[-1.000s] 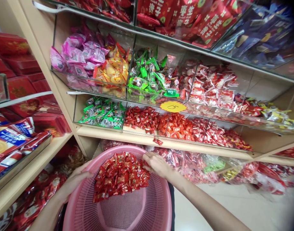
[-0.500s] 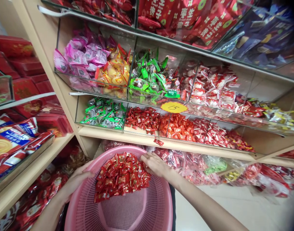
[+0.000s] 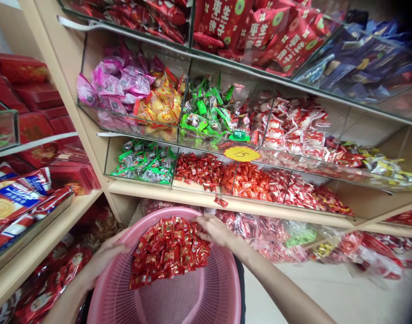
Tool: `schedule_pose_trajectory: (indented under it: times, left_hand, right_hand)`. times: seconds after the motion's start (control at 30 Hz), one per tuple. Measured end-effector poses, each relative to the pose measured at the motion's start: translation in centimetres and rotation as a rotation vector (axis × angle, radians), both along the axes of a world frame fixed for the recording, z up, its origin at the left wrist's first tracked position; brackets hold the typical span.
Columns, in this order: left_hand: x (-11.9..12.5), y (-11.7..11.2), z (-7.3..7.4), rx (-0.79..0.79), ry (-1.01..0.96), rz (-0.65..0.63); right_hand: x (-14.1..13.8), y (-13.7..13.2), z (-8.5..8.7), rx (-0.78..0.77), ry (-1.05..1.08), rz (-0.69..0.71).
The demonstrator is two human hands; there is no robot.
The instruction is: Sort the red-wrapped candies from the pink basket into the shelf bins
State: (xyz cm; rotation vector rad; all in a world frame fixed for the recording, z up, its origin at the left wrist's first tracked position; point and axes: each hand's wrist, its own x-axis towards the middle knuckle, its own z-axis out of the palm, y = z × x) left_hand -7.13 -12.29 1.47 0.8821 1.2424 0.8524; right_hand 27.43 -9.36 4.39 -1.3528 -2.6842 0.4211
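A round pink mesh basket [image 3: 222,288] fills the lower middle of the view. Its far side holds a pile of small red-wrapped candies [image 3: 168,252], while the bottom mesh shows bare nearer to me. My left hand [image 3: 106,256] grips the basket's left rim, its fingertips just over the edge and its thumb hidden. Reaching across the far right rim, my right hand [image 3: 214,231] has its bent fingers apart against the edge of the candy pile. No candy is visibly lifted in it.
Wooden shelving [image 3: 152,193] with clear bins of wrapped sweets rises ahead. A yellow price tag [image 3: 242,154] hangs there, and a loose red candy [image 3: 221,202] lies on the ledge. Bagged sweets [image 3: 266,234] lie under it. A side shelf [image 3: 57,225] stands close on the left.
My right hand has moved slightly left, its fingertips further over the candies. The basket and candy pile have shifted a little left and down in view. My left hand stays at the rim.
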Motion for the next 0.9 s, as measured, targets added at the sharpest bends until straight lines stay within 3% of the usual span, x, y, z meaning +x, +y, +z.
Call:
schedule_pose_trajectory:
  times: [0.1,0.2,0.3,0.43,0.63,0.9]
  left_hand:
    - [0.1,0.0,0.2,0.030,0.031,0.021]
    - [0.1,0.2,0.1,0.045,0.067,0.041]
    - [0.1,0.3,0.1,0.051,0.086,0.034]
    - [0.2,0.2,0.5,0.077,0.098,0.013]
    - [-0.1,0.2,0.5,0.118,0.111,0.020]
    - [-0.4,0.3,-0.4,0.100,0.090,0.005]
  right_hand:
    - [0.0,0.1,0.7,0.056,0.051,0.020]
    - [0.5,1.2,3.5,0.169,0.181,-0.066]
    - [0.9,3.6,7.3,0.257,0.212,-0.312]
    - [0.3,7.6,10.4,0.162,-0.111,-0.693]
    - [-1.4,11.3,9.6,-0.105,-0.238,-0.863]
    - [-1.8,12.0,8.6,-0.169,-0.256,-0.893]
